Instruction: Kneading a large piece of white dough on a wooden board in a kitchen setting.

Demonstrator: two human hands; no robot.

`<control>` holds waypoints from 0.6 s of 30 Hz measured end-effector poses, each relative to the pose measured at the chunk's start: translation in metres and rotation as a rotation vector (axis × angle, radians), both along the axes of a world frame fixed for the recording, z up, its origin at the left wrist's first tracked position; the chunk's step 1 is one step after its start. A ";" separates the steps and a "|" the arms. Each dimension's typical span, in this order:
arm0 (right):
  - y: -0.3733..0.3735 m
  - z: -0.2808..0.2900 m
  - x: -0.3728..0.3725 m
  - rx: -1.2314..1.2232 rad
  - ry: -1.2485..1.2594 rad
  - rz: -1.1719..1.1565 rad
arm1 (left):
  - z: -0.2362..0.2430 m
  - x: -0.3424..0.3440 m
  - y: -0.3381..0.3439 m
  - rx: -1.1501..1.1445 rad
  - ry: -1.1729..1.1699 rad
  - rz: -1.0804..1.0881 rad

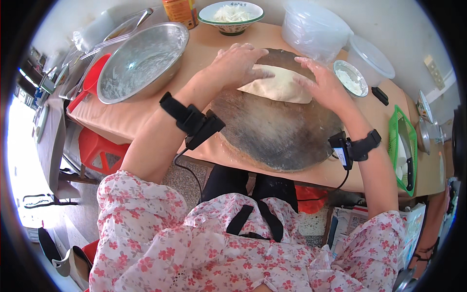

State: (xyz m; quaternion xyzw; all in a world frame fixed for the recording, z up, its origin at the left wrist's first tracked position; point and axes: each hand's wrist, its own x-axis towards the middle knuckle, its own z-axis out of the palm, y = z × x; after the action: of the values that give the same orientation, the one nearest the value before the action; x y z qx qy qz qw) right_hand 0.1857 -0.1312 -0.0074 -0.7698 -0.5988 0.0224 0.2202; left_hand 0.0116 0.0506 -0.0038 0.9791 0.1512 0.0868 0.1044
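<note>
A long folded slab of pale dough point(277, 87) lies across the back of a worn round wooden board point(275, 136) dusted with flour. My left hand point(241, 63) is over the dough’s left end, fingers apart and curved, with the thumb at its surface. At the other end, my right hand point(316, 80) has its fingers spread at the dough’s edge; whether they press on it I cannot tell. A small bowl of white powder point(349, 78) sits beside my right hand. Each forearm carries a black strapped device with a cable.
Around the board stand a large steel bowl point(141, 63), a red dipper point(92, 78), a bowl of white shreds point(231, 17), an orange can point(180, 12) and plastic tubs point(314, 31). A green basket point(402, 119) holding a knife point(410, 173) is at right. A red stool point(99, 151) is below left.
</note>
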 end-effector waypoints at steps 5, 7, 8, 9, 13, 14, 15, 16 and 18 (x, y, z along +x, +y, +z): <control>0.028 -0.027 0.012 0.098 0.007 -0.110 | -0.024 0.032 0.002 -0.130 0.031 0.080; 0.031 -0.025 0.004 -0.051 0.135 -0.110 | -0.027 0.031 0.003 -0.220 0.068 0.049; 0.031 -0.023 -0.001 -0.191 0.260 -0.105 | -0.027 0.030 0.003 -0.302 0.099 0.022; 0.028 -0.026 -0.003 -0.196 0.263 -0.108 | -0.029 0.026 0.001 -0.307 0.103 0.020; -0.005 -0.046 -0.021 0.054 0.163 0.045 | -0.034 -0.009 -0.032 -0.231 -0.020 -0.021; -0.017 -0.051 -0.028 0.159 0.067 0.087 | -0.036 -0.023 -0.047 -0.178 -0.095 0.004; -0.026 -0.049 -0.044 0.201 -0.015 0.118 | -0.040 -0.043 -0.057 -0.174 -0.096 0.018; -0.038 -0.045 -0.062 0.201 -0.109 0.121 | -0.048 -0.062 -0.066 -0.047 -0.206 -0.011; -0.069 -0.039 -0.092 0.200 -0.210 0.108 | -0.057 -0.093 -0.088 0.079 -0.319 -0.057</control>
State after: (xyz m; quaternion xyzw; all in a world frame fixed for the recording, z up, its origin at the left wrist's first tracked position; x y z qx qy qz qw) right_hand 0.0936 -0.2004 -0.0469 -0.7089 -0.6581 -0.1063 0.2303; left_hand -0.0818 -0.0378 -0.0612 0.9601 0.1016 0.2441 0.0910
